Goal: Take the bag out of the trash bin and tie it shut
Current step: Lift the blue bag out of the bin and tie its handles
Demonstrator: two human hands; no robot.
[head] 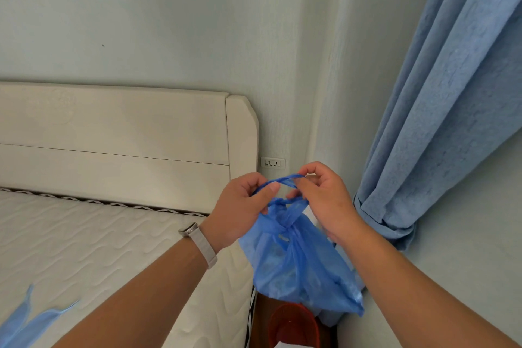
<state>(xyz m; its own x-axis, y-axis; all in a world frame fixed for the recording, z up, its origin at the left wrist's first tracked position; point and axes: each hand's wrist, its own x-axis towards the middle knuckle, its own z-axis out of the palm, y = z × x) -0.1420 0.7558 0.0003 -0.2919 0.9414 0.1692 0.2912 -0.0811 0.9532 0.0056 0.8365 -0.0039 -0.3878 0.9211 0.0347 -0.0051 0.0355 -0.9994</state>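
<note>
A blue plastic bag (296, 263) hangs in the air in front of me, above a red trash bin (292, 325) on the floor at the bottom. The bag's neck is bunched with one knot showing below my hands. My left hand (240, 212) pinches one twisted handle strand between thumb and fingers. My right hand (324, 195) pinches the other end of the strand, which stretches between both hands. A pale watch strap sits on my left wrist.
A bed with a white quilted mattress (99, 248) and a cream headboard (113, 135) fills the left. Another blue bag (25, 322) lies on the mattress at the lower left. A blue curtain (440, 121) hangs at the right. A wall socket (273, 163) sits behind my hands.
</note>
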